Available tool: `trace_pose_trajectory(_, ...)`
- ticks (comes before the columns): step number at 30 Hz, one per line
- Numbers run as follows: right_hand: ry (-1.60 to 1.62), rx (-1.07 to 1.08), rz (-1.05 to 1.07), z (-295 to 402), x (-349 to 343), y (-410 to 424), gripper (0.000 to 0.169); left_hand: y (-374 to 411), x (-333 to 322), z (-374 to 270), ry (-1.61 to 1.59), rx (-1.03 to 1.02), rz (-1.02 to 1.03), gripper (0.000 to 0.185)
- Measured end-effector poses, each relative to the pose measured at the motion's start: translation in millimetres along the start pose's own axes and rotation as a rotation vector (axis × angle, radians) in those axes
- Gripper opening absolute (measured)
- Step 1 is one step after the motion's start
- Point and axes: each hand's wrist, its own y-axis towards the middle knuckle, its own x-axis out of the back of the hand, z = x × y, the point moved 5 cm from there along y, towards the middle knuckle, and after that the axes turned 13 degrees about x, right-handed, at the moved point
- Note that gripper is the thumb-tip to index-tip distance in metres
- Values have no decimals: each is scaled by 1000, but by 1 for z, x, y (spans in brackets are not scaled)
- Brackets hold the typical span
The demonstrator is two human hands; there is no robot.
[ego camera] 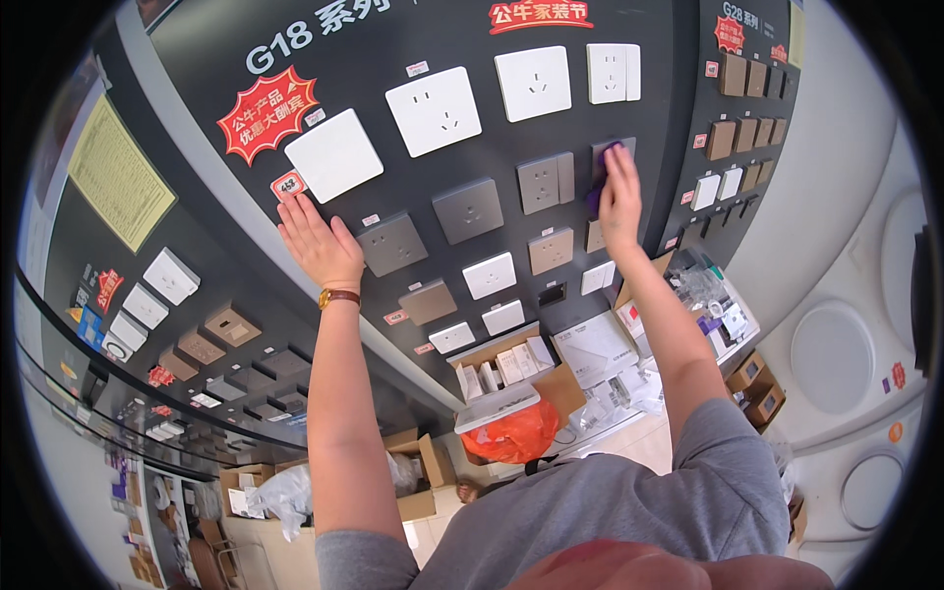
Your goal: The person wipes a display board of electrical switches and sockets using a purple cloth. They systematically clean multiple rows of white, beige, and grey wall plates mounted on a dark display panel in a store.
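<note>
My left hand (317, 240) lies flat with its fingers apart against a dark display panel (457, 166). Its fingertips reach a small red-edged price tag (287, 186) below a white blank wall plate (334, 155). Just right of the thumb is a grey wall socket (391, 244). My right hand (621, 199) holds a purple cloth (594, 200) against the upper right of the panel. Hand and cloth partly cover a grey wall plate (627, 147). Left of it sits a grey socket with a side switch (545, 183).
White sockets (433, 110) line the panel's top. Below stand an open carton (568, 391) of small boxes, an orange plastic bag (512, 435) and a bin of packaged parts (712, 302). More panels flank both sides. Round ceiling-type lamps (833, 354) are at the right.
</note>
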Motion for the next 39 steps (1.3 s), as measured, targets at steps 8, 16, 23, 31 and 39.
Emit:
trace_pose_trajectory(8,-36,-153,14,-11,9,-14,49,0,2,1,4,-9,-11,64)
trace_pose_trajectory(16,60,-35,163,19,-7,-42,50,1,1,1,-4,-9,-2,65)
trace_pose_trajectory(23,236,-156,127,45,-3,-51,46,1,1,2,15,8,12,65)
trace_pose_trajectory(31,191,-34,44,73,-24,19,43,1,2,0,3,-12,-6,65)
trace_pose_trajectory(39,157,238,154,99,-43,6,52,1,1,1,2,-23,-19,64)
